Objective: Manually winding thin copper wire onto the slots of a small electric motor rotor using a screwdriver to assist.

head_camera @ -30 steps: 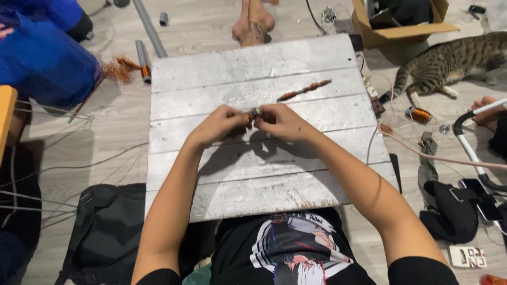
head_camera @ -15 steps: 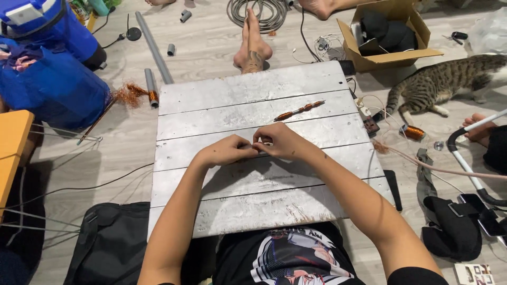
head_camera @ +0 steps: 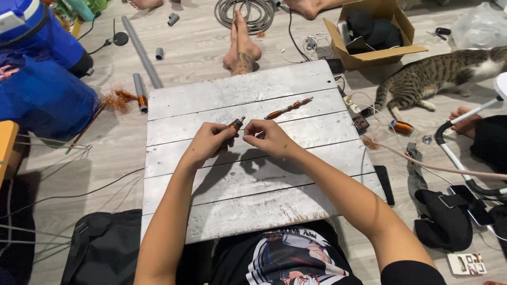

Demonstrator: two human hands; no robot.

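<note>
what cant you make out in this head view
- Small copper-wound piece: mostly covered by the left hand, only its tip shows.
- Right hand: whether its fingertips pinch a fine wire, too small.
- Cat: head cut off by the right edge.
- Cardboard box: dark contents, unidentifiable.

Hands (head_camera: 240, 140) over board (head_camera: 174, 105) centre; coil rod (head_camera: 288, 108) beyond them; cat (head_camera: 433, 79) right of board; pipes (head_camera: 140, 58) left
</note>
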